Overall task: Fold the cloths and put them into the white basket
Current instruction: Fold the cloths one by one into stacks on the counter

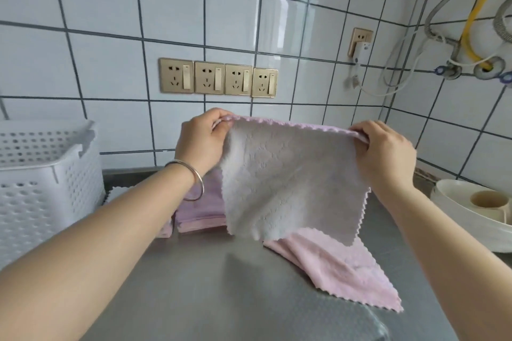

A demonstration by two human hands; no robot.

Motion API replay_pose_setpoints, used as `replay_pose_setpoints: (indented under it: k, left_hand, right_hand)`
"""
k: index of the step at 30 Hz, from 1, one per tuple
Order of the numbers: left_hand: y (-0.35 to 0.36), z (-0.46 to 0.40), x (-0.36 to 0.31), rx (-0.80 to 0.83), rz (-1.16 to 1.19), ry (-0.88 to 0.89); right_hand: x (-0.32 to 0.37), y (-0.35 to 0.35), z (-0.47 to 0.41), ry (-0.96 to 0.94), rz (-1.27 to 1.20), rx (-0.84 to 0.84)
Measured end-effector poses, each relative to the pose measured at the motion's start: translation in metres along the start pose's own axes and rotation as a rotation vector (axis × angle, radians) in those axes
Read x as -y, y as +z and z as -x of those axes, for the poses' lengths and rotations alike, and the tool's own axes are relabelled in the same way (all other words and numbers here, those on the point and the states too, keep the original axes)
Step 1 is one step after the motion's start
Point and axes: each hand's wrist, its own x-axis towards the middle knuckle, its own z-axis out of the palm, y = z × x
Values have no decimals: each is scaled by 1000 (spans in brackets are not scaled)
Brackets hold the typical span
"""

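I hold a pale grey cloth with a pink back (288, 183) spread in the air above the steel counter. My left hand (202, 141) pinches its top left corner and my right hand (385, 152) pinches its top right corner. Its lower edge hangs just above a loose pink cloth (346, 266) lying on the counter. A stack of folded purple cloths (199, 210) sits behind my left wrist, partly hidden by the arm and the held cloth. The white basket (41, 183) stands at the left edge of the counter.
The steel counter (221, 299) runs to a tiled wall with a row of gold sockets (219, 77). A cream dish holding a cup (476, 213) sits at the right. Hoses and pipes (471, 44) hang on the right wall. A white cloth edge (116, 191) shows beside the basket.
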Motion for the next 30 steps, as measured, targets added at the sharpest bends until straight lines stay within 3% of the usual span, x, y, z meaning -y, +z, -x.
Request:
replay_pose_setpoints:
  k: [4, 10, 15, 22, 30]
  left_hand:
    - [-52, -2, 27, 0, -129, -44]
    - [-156, 28, 36, -20, -232, 48]
    - [-226, 144, 69, 243, -355, 24]
    - [-249, 274, 112, 687, -581, -168]
    - [-252, 312, 121, 780, -447, -173]
  right_hand:
    - [48, 15, 2, 77, -59, 151]
    - [123, 4, 19, 54, -301, 190]
    - [152, -11, 122, -68, -450, 340]
    - [131, -29, 244, -168, -354, 990]
    - [128, -51, 284, -97, -437, 1057]
